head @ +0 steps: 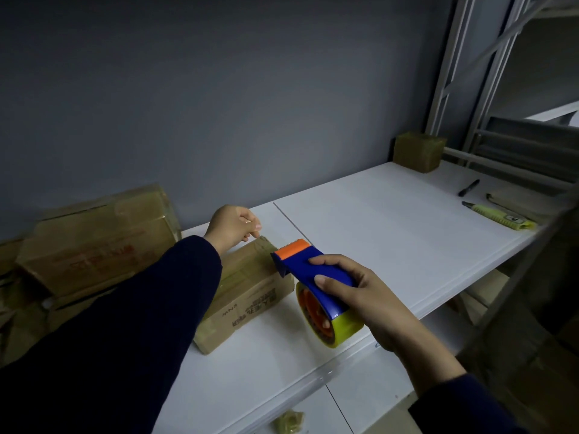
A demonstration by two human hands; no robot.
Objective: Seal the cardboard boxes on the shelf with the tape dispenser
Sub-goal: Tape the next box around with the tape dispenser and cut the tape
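My right hand (360,296) wrapped tight around the tape dispenser (313,267), nose at the cardboard box (250,286); my left hand (233,228) curled at its far end, pinch unclear.

Left sleeve (141,308): dark navy, long, plain fabric; is covering the arm down to the wrist.
Right sleeve (463,405): same dark navy; is showing only its cuff end at the lower frame edge.
Left hand (233,228): is showing bare past the cuff; a small pale glint on one finger, too small to identify.
Right hand (360,296): is showing bare from the wrist onward.
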